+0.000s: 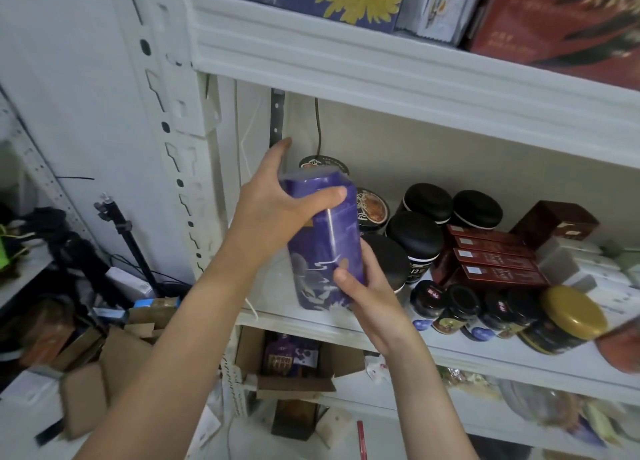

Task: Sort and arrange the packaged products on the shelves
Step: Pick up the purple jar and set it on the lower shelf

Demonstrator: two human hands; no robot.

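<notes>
So the tall purple box (325, 237) is at the left end of the middle shelf (450, 352), right by the front edge. It's roughly upright, with the top leaning a touch left. I can't tell if the base is actually down on the shelf or hanging just above it.

The left hand (273, 199) wraps the top, thumb across the near face and fingers (277, 154) reaching round the far side. The right hand (367, 293) grips the bottom right corner, thumb on the front. Both have a proper hold on it, nothing loose.

My take on doing this bit well: the spot it's going into is tight. Just to the right is a black-lidded jar (391, 262), practically touching the box, and behind are round tins (372, 206). I'd get the base flat first, then slide it straight back rather than tipping it in, otherwise the top swings into the tins.

The box looks glossy, maybe shrink-wrapped, so it could slip. I'd only let go with the lower hand once the base is seated, and steady it with the top hand.

Also watch the black cable (318, 127) hanging down the back wall, since pushing too far could pinch it. The red boxes (491, 258) further right are well apart, no worries there.
</notes>
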